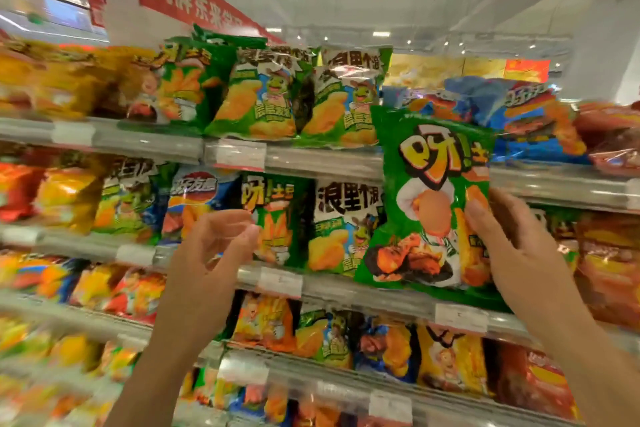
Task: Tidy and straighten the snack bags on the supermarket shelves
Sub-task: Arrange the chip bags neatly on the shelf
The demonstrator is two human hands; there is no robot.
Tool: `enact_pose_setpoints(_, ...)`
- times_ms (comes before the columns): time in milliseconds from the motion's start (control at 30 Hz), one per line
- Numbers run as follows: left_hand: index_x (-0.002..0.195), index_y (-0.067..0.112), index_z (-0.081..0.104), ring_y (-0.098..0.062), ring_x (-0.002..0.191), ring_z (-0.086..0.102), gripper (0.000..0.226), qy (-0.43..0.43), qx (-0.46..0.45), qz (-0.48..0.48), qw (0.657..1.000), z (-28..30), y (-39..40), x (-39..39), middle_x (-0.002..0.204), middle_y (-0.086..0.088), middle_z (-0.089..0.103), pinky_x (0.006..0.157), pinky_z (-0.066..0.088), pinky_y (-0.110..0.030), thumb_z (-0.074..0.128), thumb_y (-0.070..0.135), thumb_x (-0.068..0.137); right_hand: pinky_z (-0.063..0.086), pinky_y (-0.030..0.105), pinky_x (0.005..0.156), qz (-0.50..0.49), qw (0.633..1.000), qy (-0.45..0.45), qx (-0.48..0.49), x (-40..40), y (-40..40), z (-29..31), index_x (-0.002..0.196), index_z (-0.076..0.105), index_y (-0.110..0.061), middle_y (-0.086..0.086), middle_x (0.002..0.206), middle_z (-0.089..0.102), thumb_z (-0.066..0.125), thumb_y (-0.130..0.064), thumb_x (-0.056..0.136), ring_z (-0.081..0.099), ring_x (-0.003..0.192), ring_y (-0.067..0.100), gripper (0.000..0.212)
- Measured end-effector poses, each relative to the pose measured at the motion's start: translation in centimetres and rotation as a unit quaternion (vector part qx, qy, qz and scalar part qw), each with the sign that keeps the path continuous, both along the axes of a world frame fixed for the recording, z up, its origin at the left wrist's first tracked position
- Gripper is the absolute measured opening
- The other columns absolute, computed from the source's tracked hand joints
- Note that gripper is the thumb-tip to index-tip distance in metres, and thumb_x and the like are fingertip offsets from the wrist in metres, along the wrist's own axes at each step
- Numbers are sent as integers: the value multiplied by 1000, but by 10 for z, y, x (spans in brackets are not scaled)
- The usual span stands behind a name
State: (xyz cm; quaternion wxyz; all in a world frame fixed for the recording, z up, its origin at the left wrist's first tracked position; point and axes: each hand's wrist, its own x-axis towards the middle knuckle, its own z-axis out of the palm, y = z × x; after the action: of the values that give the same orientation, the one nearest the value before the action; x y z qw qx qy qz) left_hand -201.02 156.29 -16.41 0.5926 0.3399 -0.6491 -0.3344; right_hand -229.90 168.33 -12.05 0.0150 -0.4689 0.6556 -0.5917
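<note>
While the right hand point(512, 246) pinches the upright glossy green crisp bag point(433, 198) by its edge, the left hand point(214, 253) hovers half-curled, empty, leftward.

Top shelf point(311, 163) packed with green bags point(263, 97) — open air between both hands only.

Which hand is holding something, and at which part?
The right hand holds a green snack bag by its right edge. The left hand holds nothing.
</note>
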Motion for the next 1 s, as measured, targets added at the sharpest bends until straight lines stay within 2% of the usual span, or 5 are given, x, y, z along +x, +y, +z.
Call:
enact_pose_setpoints(200, 102, 42, 70, -17, 97, 73, 31, 55, 35, 50, 997, -36, 0, 129, 102, 5, 75, 83, 57, -41, 71, 62, 79, 45, 33, 96, 67, 997, -25, 25, 120, -45, -45, 148, 44, -37, -18, 136, 53, 50, -70, 83, 52, 123, 7, 73)
enact_pose_setpoints(400, 98, 45, 71, -20, 96, 73, 31, 73, 50, 111, 990, -52, -17, 233, 99, 3, 76, 90, 56, -55, 68, 62, 72, 43, 4, 62, 139, 989, -35, 38, 222, -107, -57, 146, 44, -34, -22, 120, 56, 52, -59, 89, 50, 86, -30, 63)
enact_pose_setpoints(633, 106, 24, 71, -21, 91, 74, 16, 73, 68, 154, 983, -66, -64, 312, 98, -1, 77, 86, 58, -47, 74, 27, 90, 50, 5, 69, 247, 968, -43, 27, 323, -185, -74, 138, 45, -43, -32, 116, 58, 57, -55, 91, 59, 95, -22, 50)
enact_pose_setpoints(833, 106, 23, 69, -16, 90, 74, 29, 63, 56, 150, 985, -56, -124, 366, 97, -2, 77, 77, 55, -30, 80, 37, 83, 49, 5, 76, 304, 950, -73, 8, 390, -260, -82, 139, 48, -36, -29, 119, 62, 59, -53, 91, 59, 105, -18, 52)
enact_pose_setpoints(1000, 104, 30, 70, -18, 93, 74, 22, 20, 44, 127, 991, -37, -185, 405, 100, -3, 77, 83, 55, -37, 73, 40, 86, 44, 0, 78, 300, 952, -65, -19, 430, -312, -75, 147, 45, -29, -31, 122, 58, 58, -50, 93, 52, 105, -28, 60)
